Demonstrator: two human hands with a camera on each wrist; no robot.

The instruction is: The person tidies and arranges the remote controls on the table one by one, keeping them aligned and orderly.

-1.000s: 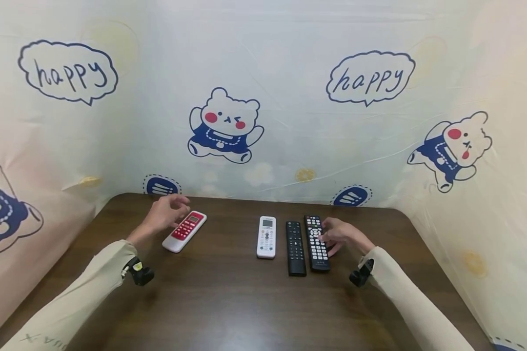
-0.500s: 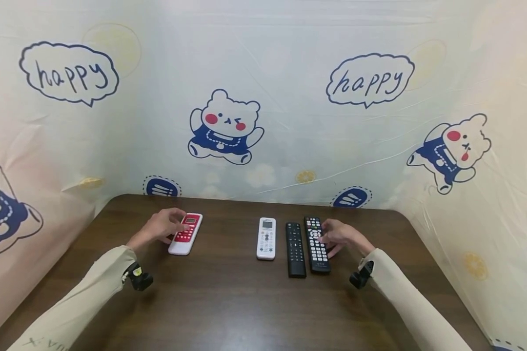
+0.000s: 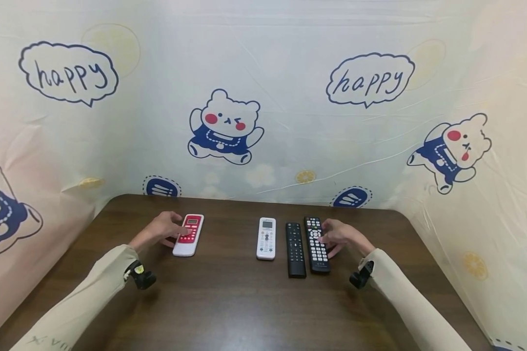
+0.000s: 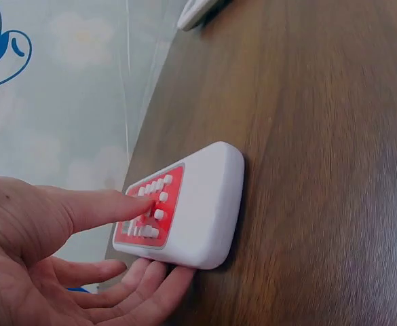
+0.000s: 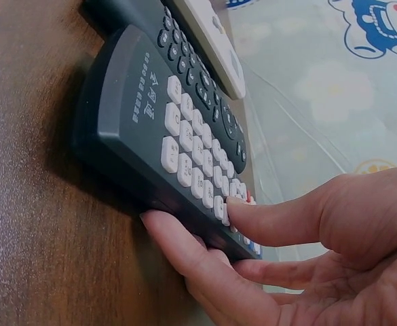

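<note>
My left hand (image 3: 166, 230) holds a white remote control with a red keypad (image 3: 192, 244) by its left side. The left wrist view shows the thumb on the buttons and other fingertips at the lower edge of the white remote (image 4: 208, 197). On the right, my right hand (image 3: 343, 235) grips a black remote with white buttons (image 3: 319, 263). In the right wrist view its thumb lies over the keys, with fingers against the near side of this black remote (image 5: 127, 122). Both remotes lie face up at table level.
Between the hands lie a white remote with a small screen (image 3: 266, 239) and a slim black remote (image 3: 295, 251), the latter close beside the gripped black one. A patterned cloth (image 3: 290, 136) hangs behind the brown table (image 3: 228, 297).
My left hand came down onto the red and white remote, which turned more upright and shifted slightly right. The right hand and the other remotes stay put.
</note>
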